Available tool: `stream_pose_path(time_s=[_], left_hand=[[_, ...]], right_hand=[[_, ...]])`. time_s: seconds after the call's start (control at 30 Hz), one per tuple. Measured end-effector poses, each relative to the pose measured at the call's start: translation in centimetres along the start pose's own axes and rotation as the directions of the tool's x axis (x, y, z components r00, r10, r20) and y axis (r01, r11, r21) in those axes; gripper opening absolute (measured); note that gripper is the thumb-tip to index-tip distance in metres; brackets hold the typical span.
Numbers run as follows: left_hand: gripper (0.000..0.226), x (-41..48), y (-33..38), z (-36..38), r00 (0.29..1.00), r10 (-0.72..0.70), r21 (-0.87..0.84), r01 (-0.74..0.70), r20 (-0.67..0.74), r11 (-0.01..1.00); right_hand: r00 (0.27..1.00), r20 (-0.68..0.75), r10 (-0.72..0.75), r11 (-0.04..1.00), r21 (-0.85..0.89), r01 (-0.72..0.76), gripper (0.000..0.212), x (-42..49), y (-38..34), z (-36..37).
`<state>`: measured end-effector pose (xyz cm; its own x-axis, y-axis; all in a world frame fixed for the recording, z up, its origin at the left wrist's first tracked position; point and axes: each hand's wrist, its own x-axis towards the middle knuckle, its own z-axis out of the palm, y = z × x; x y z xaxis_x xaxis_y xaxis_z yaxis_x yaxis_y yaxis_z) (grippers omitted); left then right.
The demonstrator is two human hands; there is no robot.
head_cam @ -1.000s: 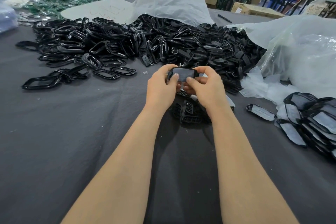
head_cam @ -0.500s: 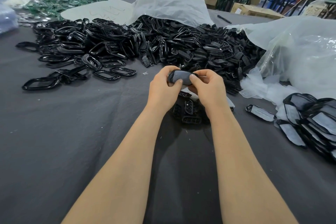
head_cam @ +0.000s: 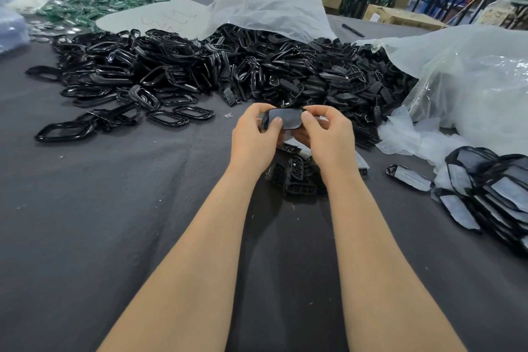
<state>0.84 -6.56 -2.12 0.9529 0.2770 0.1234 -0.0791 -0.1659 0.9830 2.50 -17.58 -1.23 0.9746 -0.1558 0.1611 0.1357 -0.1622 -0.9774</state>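
L hand (head_cam: pixel 253 138) + R hand (head_cam: pixel 328 137) pinch black shell (head_cam: pixel 285 118) (underside hidden).

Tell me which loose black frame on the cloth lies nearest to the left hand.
The oval frame just left of the left hand, rightmost of the loose ones. Its neighbour lies farther left, and the big frame is farthest away.

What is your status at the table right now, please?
Both busy: left hand and right hand pinch black shell, thumbs on its grey face. Beneath, small pile. Nothing blocking.
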Motion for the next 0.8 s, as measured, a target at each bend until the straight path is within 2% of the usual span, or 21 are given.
stream_pose_path(time_s=[0.07, 0.17, 0.3, 0.4, 0.5, 0.6, 0.67, 0.8], left_hand=[[0.014, 0.1, -0.1, -0.1, 0.999, -0.026, -0.051, 0.025, -0.024, 0.998], [0.015, 0.0, -0.2, 0.0, 0.999, -0.03, -0.074, 0.027, -0.041, 0.997], [0.019, -0.2, 0.0, 0.1, 0.999, -0.012, -0.073, 0.009, -0.046, 0.997], [0.024, -0.4, 0.1, 0.2, 0.999, 0.01, -0.024, -0.011, -0.035, 1.0], [0.025, -0.5, 0.0, 0.4, 0.998, 0.053, 0.021, -0.052, -0.038, 0.998], [0.025, -0.5, 0.0, 0.5, 0.997, 0.064, 0.018, -0.064, -0.042, 0.998], [0.025, -0.6, 0.0, 0.5, 0.997, 0.064, 0.01, -0.064, -0.053, 0.998], [0.026, -0.6, -0.2, 0.4, 0.994, 0.047, 0.015, -0.046, -0.1, 0.999]], right_hand=[[0.998, -0.054, -0.016, 1.0, 0.0, 0.016, 0.011, -0.2, -0.2, 0.1], [0.983, -0.123, -0.136, 0.985, -0.126, 0.121, 0.012, -0.5, -0.4, 0.4], [0.956, -0.091, -0.279, 0.925, -0.293, 0.242, 0.006, -0.8, -0.4, 0.9], [0.958, -0.101, -0.268, 0.926, -0.3, 0.227, 0.004, -0.8, -0.2, 1.2], [0.971, -0.124, -0.206, 0.956, -0.237, 0.172, 0.006, -0.8, 0.0, 1.6], [0.989, -0.135, -0.051, 0.996, -0.08, 0.041, 0.005, -0.7, -0.1, 1.9], [0.991, -0.132, -0.009, 1.0, -0.021, 0.007, 0.004, -0.7, -0.2, 2.1], [0.973, -0.112, -0.204, 0.952, -0.253, 0.171, 0.007, -1.3, -0.3, 2.1]])
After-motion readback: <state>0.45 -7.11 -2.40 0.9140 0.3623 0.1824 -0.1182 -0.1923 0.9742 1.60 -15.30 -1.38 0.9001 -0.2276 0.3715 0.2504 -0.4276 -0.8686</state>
